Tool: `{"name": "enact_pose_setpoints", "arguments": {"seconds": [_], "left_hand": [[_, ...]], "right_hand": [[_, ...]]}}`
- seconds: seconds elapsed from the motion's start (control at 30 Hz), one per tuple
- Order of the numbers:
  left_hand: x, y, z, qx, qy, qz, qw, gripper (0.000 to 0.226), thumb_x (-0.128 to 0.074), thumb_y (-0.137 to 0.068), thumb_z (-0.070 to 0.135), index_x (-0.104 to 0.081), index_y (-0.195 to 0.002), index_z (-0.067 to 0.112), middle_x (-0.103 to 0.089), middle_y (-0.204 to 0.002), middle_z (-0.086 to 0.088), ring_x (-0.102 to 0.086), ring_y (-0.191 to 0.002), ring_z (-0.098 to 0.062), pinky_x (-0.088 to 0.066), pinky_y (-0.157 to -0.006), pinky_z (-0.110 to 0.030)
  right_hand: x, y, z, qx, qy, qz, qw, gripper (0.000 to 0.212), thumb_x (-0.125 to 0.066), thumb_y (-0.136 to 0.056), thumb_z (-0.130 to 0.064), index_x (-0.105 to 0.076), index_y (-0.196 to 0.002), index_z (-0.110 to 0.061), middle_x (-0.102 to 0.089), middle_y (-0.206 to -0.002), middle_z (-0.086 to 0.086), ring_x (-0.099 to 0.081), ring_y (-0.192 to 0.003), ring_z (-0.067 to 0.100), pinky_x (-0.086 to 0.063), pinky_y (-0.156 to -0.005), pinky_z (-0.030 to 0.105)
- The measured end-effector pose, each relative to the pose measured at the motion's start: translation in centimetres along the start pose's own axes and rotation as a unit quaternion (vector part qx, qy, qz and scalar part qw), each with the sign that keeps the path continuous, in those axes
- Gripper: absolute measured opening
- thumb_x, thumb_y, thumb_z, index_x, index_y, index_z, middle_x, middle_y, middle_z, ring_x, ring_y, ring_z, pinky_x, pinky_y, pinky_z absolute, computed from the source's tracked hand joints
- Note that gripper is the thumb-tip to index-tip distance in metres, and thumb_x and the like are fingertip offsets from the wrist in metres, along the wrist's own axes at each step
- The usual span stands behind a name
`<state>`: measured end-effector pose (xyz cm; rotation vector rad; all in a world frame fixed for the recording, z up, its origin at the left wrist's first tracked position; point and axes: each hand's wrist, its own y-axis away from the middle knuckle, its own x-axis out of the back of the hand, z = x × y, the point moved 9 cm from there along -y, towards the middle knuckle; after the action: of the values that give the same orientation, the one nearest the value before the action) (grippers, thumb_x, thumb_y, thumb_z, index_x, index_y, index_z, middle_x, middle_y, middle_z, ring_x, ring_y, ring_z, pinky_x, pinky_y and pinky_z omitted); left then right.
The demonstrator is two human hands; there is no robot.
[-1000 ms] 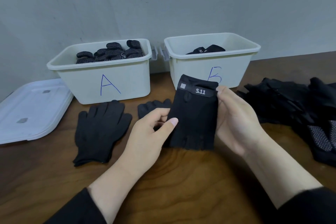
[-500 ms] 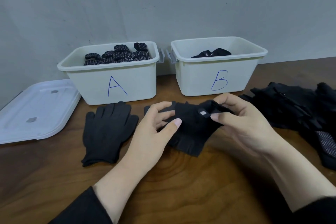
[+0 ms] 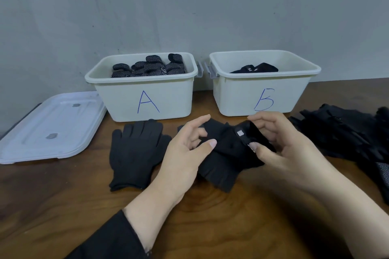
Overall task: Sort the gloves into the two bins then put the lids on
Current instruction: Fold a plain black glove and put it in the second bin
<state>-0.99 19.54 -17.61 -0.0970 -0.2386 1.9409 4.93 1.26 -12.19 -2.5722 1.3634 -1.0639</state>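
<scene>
A brown wooden table (image 3: 210, 227) holds everything. Past the hands, against a gray wall (image 3: 189, 6), two pale bins stand side by side. Bin A (image 3: 145, 90), past the left hand, has dotted black gloves (image 3: 151, 66) piled high inside. Bin B (image 3: 263, 88), past the right hand, has only a few plain black gloves (image 3: 255, 68) low inside. Neither bin has a lid on. Far out to the left of the hands, a white lid (image 3: 50, 126) lies flat on the table, and it looks like a second lid sits under it. To the right of the right hand lies a big heap of black gloves (image 3: 345, 134). Just left of the left hand, one plain black glove (image 3: 134, 153) lies flat with its fingers pointing at bin A.

Between the two hands is a black fingerless glove (image 3: 223, 160) with a small white tag on its cuff. The right hand (image 3: 280, 149) pinches the cuff with its thumb and curled fingers. The left hand (image 3: 187, 149) touches the other side of the glove with its thumb tip, and its fingers are loose and a bit spread. Both arms wear black sleeves.
</scene>
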Motion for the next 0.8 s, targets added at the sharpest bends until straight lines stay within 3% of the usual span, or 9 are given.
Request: {"name": "enact_pose_setpoints", "arguments": {"seconds": [0.07, 0.17, 0.23, 0.3, 0.4, 0.47, 0.6, 0.7, 0.8], "left_hand": [[0.1, 0.0, 0.3, -0.003, 0.014, -0.004, 1.000, 0.049, -0.068, -0.093, 0.012, -0.057, -0.133, 0.039, -0.070, -0.117, 0.005, -0.064, -0.114, -0.014, -0.045, -0.109, -0.042], [0.6, -0.2, 0.8, -0.011, 0.022, 0.001, 1.000, 0.048, -0.066, -0.094, 0.011, -0.055, -0.135, 0.033, -0.071, -0.115, 0.009, -0.067, -0.100, -0.011, -0.053, -0.097, -0.037], [1.8, -0.5, 1.0, -0.025, 0.006, 0.036, 0.999, 0.045, -0.065, -0.095, 0.015, -0.055, -0.136, 0.033, -0.070, -0.113, 0.012, -0.065, -0.092, -0.018, -0.053, -0.093, -0.033], [3.4, -0.7, 1.4, -0.046, -0.030, 0.082, 0.995, 0.038, -0.060, -0.098, 0.020, -0.055, -0.133, 0.035, -0.071, -0.109, 0.012, -0.065, -0.090, -0.020, -0.054, -0.091, -0.032], [5.9, -0.6, 1.9, -0.073, -0.049, 0.161, 0.983, 0.029, -0.052, -0.102, 0.020, -0.056, -0.125, 0.038, -0.070, -0.098, 0.011, -0.064, -0.072, -0.011, -0.055, -0.080, -0.032], [7.1, -0.4, 1.9, -0.077, -0.036, 0.203, 0.976, 0.029, -0.049, -0.102, 0.018, -0.057, -0.118, 0.041, -0.069, -0.095, 0.010, -0.061, -0.066, -0.010, -0.055, -0.078, -0.033], [7.8, -0.2, 1.6, -0.065, -0.014, 0.234, 0.970, 0.028, -0.048, -0.102, 0.018, -0.058, -0.112, 0.042, -0.068, -0.092, 0.011, -0.060, -0.065, -0.009, -0.054, -0.076, -0.032], [7.3, -0.1, 2.4, -0.106, -0.067, 0.201, 0.971, 0.020, -0.052, -0.100, 0.032, -0.058, -0.118, 0.038, -0.065, -0.101, 0.016, -0.062, -0.085, -0.005, -0.047, -0.081, -0.021], [5.3, -0.1, 3.8, -0.187, -0.205, 0.129, 0.952, 0.047, -0.054, -0.092, 0.051, -0.054, -0.135, 0.030, -0.052, -0.130, 0.022, -0.047, -0.123, 0.003, -0.035, -0.103, -0.018]], "right_hand": [[0.3, -0.1, -1.2, -0.005, 0.068, -0.014, 0.998, 0.050, -0.066, -0.094, -0.011, -0.053, -0.104, -0.058, -0.063, -0.097, -0.031, -0.063, -0.090, -0.005, -0.046, -0.073, 0.007], [0.6, -0.6, -2.8, -0.010, 0.123, -0.029, 0.992, 0.031, -0.064, -0.095, -0.014, -0.065, -0.089, -0.044, -0.061, -0.069, -0.017, -0.054, -0.064, 0.004, -0.040, -0.060, 0.012], [1.2, -1.4, -3.7, -0.036, 0.107, -0.014, 0.993, 0.027, -0.065, -0.095, -0.014, -0.071, -0.083, -0.037, -0.063, -0.064, -0.005, -0.050, -0.052, 0.005, -0.037, -0.054, 0.011], [2.0, -2.4, -4.4, -0.079, 0.074, 0.002, 0.994, 0.024, -0.065, -0.095, -0.013, -0.076, -0.082, -0.029, -0.063, -0.056, -0.005, -0.050, -0.041, 0.005, -0.034, -0.045, 0.007], [2.7, -4.4, -6.4, -0.094, 0.060, 0.020, 0.994, 0.021, -0.065, -0.094, -0.016, -0.080, -0.084, -0.028, -0.075, -0.072, -0.012, -0.066, -0.058, 0.011, -0.045, -0.058, 0.010], [2.3, -5.9, -7.1, -0.111, 0.002, 0.017, 0.994, 0.019, -0.065, -0.093, -0.014, -0.082, -0.087, -0.021, -0.079, -0.090, -0.005, -0.074, -0.083, 0.019, -0.058, -0.076, 0.025], [0.8, -8.4, -5.9, -0.177, -0.152, 0.024, 0.972, 0.015, -0.061, -0.094, 0.004, -0.073, -0.101, -0.001, -0.073, -0.106, 0.015, -0.075, -0.091, 0.023, -0.062, -0.072, 0.029], [-0.6, -9.3, -5.0, -0.211, -0.222, 0.028, 0.952, 0.015, -0.055, -0.097, 0.005, -0.068, -0.106, 0.003, -0.069, -0.114, 0.021, -0.075, -0.094, 0.027, -0.062, -0.074, 0.031], [-2.0, -9.4, -4.8, -0.221, -0.259, 0.026, 0.940, 0.019, -0.061, -0.097, -0.001, -0.065, -0.112, 0.009, -0.069, -0.115, 0.026, -0.076, -0.089, 0.027, -0.062, -0.072, 0.029]]}}
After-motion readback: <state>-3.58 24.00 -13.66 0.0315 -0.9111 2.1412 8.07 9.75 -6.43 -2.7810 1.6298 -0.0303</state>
